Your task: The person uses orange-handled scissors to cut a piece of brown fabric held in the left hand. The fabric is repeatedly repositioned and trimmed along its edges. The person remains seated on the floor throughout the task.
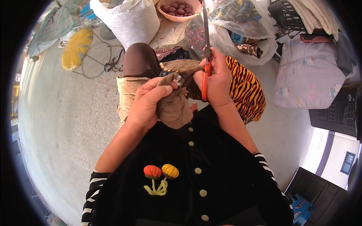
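My left hand (148, 100) pinches a piece of brown fabric (176, 110) over my lap, with the cloth's lower part hanging over my dark top. White fluffy stuff (178, 79) shows at the fold beside my left fingertips. In my right hand (216, 77) are scissors with orange handles (204, 84), their long dark blades pointing away from me and looking closed. The brown fabric stretches across to my right fingers. Another tan cloth (135, 87) lies over my left leg, below the dark knee. Tiger-striped fabric (246, 90) covers my right leg.
Ahead stand a white woven sack (133, 22) and a pink bowl of dark red round items (181, 18). Right of them lies a clear plastic bag of cloth pieces (246, 34). A yellow bundle (77, 49) and a wire loop (97, 60) lie left; a lilac printed cloth (308, 76) is right.
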